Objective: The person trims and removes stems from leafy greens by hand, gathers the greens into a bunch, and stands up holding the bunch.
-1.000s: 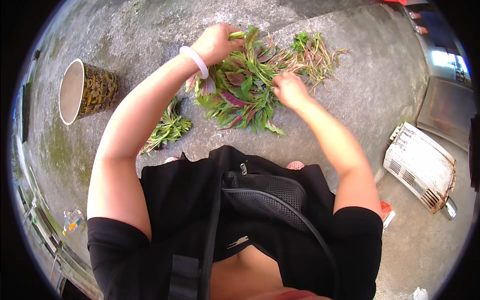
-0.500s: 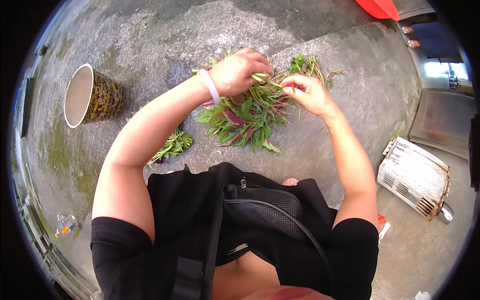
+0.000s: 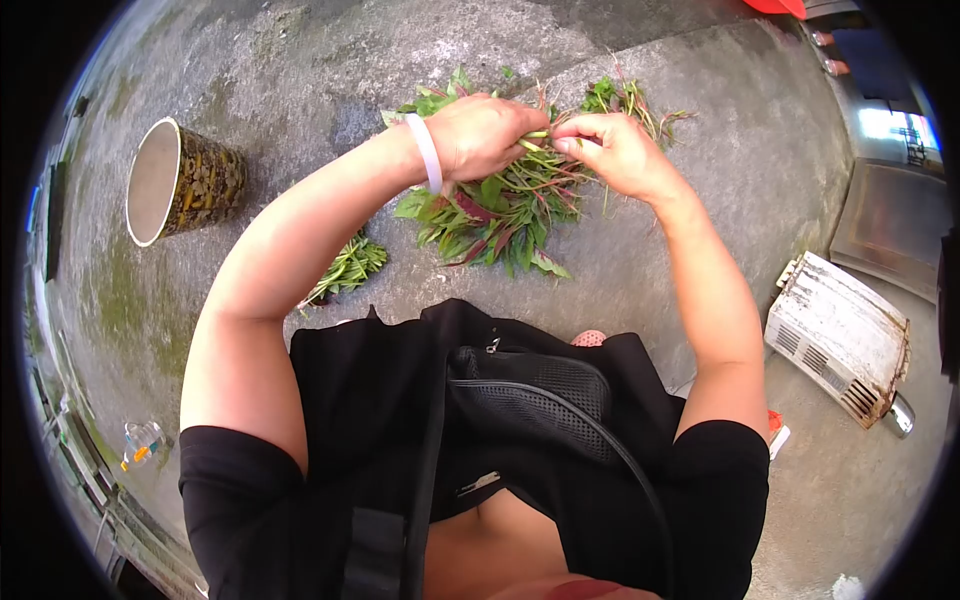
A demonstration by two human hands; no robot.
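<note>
My left hand (image 3: 488, 138), with a pale bracelet at the wrist, is closed around green stems (image 3: 536, 141) whose cut ends stick out toward the right. Thumb and forefinger of my right hand (image 3: 618, 153) pinch together just beside those ends, with a small bit of green stem between them. Beneath both hands lies a loose pile of red-and-green leafy greens (image 3: 500, 225), like amaranth, its thin reddish roots pointing right. A smaller bunch of trimmed greens (image 3: 355, 268) rests on the concrete, partly behind my left forearm.
A patterned bin (image 3: 212, 183) lies tilted with its mouth facing left. Stray roots and leaves (image 3: 630, 100) are scattered beyond my right hand. On the right are a rusty white metal box (image 3: 838, 335) and a dark panel (image 3: 885, 230); a red object (image 3: 775, 6) shows at the top.
My right hand has moved slightly up and left, closer to the left hand. The stem stretched between the hands earlier now ends short near the left fingers. The view has shifted a little.
</note>
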